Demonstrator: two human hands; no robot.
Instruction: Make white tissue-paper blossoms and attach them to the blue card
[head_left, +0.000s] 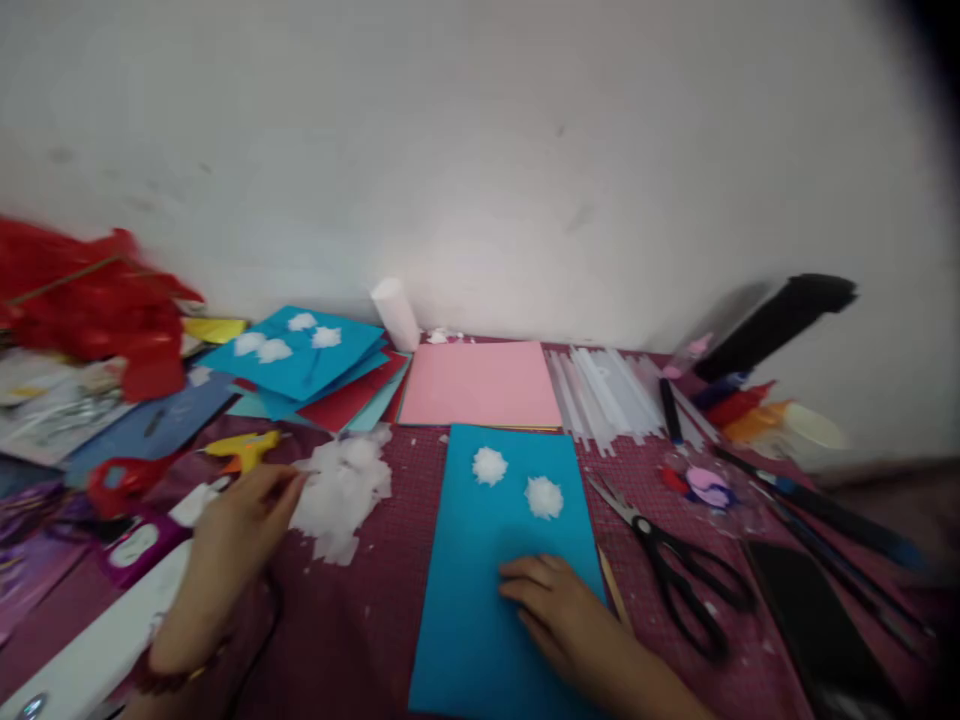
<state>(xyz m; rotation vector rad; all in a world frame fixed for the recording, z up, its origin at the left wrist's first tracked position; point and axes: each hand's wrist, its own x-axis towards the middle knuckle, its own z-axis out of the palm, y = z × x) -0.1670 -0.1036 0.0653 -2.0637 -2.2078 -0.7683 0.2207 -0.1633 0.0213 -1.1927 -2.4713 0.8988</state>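
Note:
My left hand [240, 525] is at the left edge of a loose heap of white tissue-like pieces [346, 495]. Its thumb and forefinger come together in a pinch; whatever is between the tips is too small to make out. A blue sheet of paper [469, 600] lies lengthwise in front of me, and my right hand [555, 610] rests on it with fingers stretched out, holding nothing. Two fluffy white tufts, a left one [490, 466] and a right one [544, 497], sit on the sheet's upper part, beyond the right hand.
Black-handled scissors [664, 550] and a dark phone [821, 630] lie right. Behind are pink paper [480, 385], translucent glue sticks [607, 390] and a white roll [396, 315]. Blue sheets with white tufts [300, 350], a yellow glue gun [244, 448] and a white power strip [97, 640] are left.

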